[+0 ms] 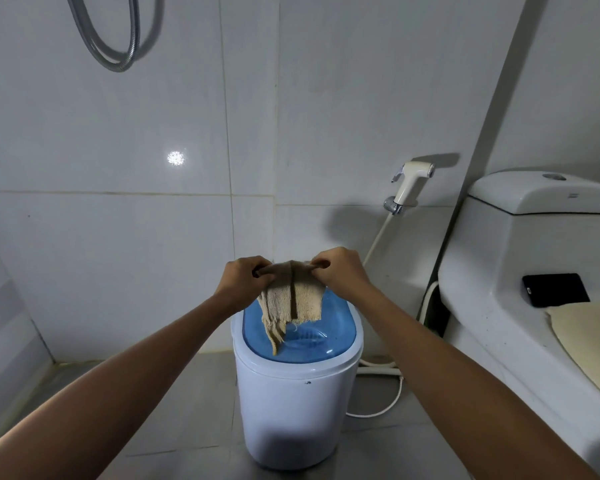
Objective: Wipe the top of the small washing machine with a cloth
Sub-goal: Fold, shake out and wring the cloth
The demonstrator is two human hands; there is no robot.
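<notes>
A small white washing machine (293,414) with a translucent blue lid (329,336) stands on the grey floor in the middle of the view. Above its lid hangs a frayed beige cloth (300,297). My left hand (245,277) pinches the cloth's upper left edge and my right hand (340,271) pinches its upper right edge, so the cloth is stretched between them. Its ragged lower threads dangle down over the blue lid; whether they touch it I cannot tell.
A white toilet (534,271) stands close on the right, with a black phone (555,289) on it. A bidet sprayer (411,180) hangs on the tiled wall behind, its hose (388,400) trailing on the floor. A shower hose (115,39) loops at top left.
</notes>
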